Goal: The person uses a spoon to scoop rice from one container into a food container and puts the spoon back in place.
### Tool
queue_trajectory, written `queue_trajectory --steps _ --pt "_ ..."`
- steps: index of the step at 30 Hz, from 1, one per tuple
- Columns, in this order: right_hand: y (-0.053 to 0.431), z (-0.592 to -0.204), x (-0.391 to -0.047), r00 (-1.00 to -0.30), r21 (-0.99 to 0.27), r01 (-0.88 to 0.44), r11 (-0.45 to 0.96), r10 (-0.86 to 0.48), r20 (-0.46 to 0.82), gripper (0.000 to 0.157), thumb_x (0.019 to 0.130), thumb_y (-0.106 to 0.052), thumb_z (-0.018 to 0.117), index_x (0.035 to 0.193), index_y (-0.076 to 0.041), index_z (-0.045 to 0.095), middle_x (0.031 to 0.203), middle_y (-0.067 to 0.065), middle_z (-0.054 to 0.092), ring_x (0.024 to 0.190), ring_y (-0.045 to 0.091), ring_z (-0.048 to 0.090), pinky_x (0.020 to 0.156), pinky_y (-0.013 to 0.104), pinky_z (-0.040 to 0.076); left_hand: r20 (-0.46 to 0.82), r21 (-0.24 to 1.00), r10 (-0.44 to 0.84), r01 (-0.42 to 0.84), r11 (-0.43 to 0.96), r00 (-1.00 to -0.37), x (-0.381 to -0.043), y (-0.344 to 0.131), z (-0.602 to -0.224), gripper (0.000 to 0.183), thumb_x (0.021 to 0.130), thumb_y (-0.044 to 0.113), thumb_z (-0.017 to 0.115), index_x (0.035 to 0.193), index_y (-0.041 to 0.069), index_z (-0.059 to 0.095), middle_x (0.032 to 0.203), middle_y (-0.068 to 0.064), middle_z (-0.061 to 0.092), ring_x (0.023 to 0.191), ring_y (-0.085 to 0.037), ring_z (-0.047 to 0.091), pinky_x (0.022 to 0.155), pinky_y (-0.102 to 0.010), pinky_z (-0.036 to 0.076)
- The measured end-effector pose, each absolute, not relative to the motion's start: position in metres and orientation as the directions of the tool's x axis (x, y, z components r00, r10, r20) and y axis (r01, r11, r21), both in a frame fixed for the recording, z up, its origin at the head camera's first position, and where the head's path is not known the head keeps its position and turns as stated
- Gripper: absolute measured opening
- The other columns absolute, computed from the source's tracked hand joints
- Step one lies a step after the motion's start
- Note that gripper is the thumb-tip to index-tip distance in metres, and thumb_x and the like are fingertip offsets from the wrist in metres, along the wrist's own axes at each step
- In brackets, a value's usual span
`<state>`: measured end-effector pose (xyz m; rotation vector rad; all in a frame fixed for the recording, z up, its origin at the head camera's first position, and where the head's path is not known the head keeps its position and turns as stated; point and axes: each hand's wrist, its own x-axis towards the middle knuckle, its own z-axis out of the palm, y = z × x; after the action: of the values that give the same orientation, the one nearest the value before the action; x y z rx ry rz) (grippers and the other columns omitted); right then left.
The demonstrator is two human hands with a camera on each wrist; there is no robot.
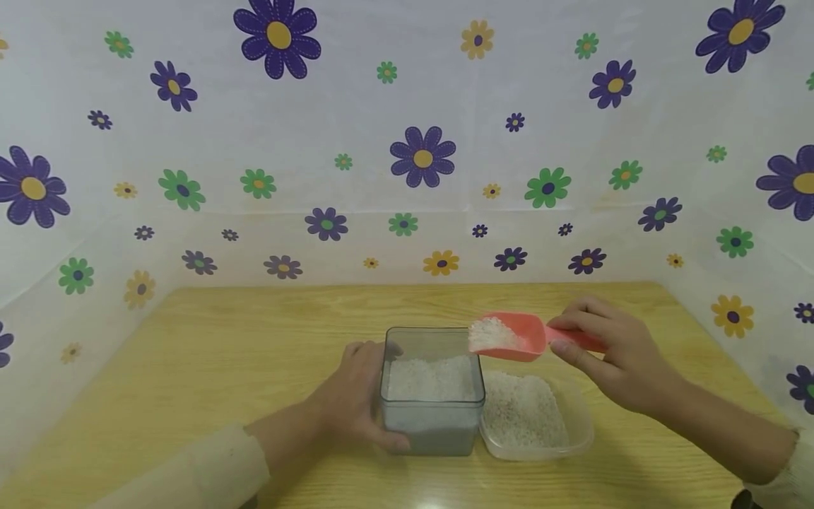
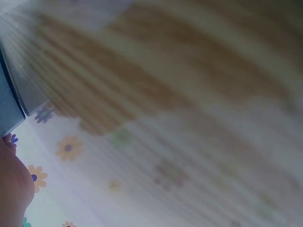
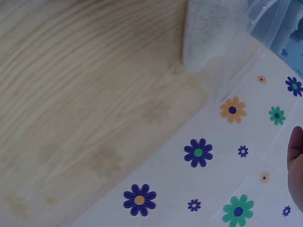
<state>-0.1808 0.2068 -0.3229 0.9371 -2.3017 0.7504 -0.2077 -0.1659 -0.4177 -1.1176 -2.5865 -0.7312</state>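
A pink scoop point(image 1: 528, 336) carries a small heap of white rice point(image 1: 490, 334) toward its front. Its handle is pinched between the thumb and fingers of my right hand point(image 1: 626, 357). The scoop's lip overlaps the right rim of a square, grey see-through container point(image 1: 432, 428) in the head view. More white rice point(image 1: 432, 379) lies inside that container. My left hand point(image 1: 352, 396) grips the container from its left side, thumb along the front and fingers toward the back. In the left wrist view only an edge of the container point(image 2: 10, 101) and part of the left hand point(image 2: 14, 184) show.
Right beside the grey container sits a low clear plastic tub point(image 1: 581, 431) holding rice point(image 1: 524, 410). Both stand on a wood-grain table point(image 1: 254, 353). A white flower-print sheet point(image 1: 356, 106) rises behind the table and along both sides.
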Motion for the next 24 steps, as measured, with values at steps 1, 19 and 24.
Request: queue_trajectory --steps 1,19,24 --pt "0.21 -0.325 -0.18 -0.614 -0.292 -0.742 0.603 -0.436 0.658 0.027 0.079 -0.002 0.078 0.101 -0.017 0.074 0.095 -0.013 0.059 0.085 0.003 0.052 0.074 0.012 0.045 0.391 0.353 0.616 0.73 0.586 -0.684 -0.208 -0.166 -0.418 0.117 0.062 0.093 0.059 0.138 0.006 0.04 0.126 -0.005 0.053 0.113 -0.015 0.048 0.105 -0.042 0.025" --pt "0.264 -0.368 -0.169 -0.677 -0.322 -0.647 0.691 -0.327 0.659 0.027 0.074 0.001 0.082 0.095 -0.015 0.076 0.091 -0.012 0.06 0.082 -0.002 0.05 0.069 0.009 0.043 0.389 0.352 0.628 0.739 0.575 -0.674 -0.21 -0.168 -0.418 0.115 0.062 0.089 0.065 0.139 0.006 0.039 0.128 -0.006 0.053 0.115 -0.016 0.049 0.105 -0.044 0.027" --pt "0.273 -0.38 -0.168 -0.66 -0.315 -0.662 0.68 -0.33 0.675 0.028 0.072 0.002 0.082 0.093 -0.015 0.076 0.09 -0.012 0.06 0.079 -0.002 0.05 0.067 0.011 0.041 0.373 0.367 0.624 0.727 0.581 -0.687 -0.21 -0.168 -0.418 0.116 0.061 0.089 0.064 0.139 0.007 0.039 0.129 -0.005 0.053 0.117 -0.016 0.048 0.106 -0.042 0.025"
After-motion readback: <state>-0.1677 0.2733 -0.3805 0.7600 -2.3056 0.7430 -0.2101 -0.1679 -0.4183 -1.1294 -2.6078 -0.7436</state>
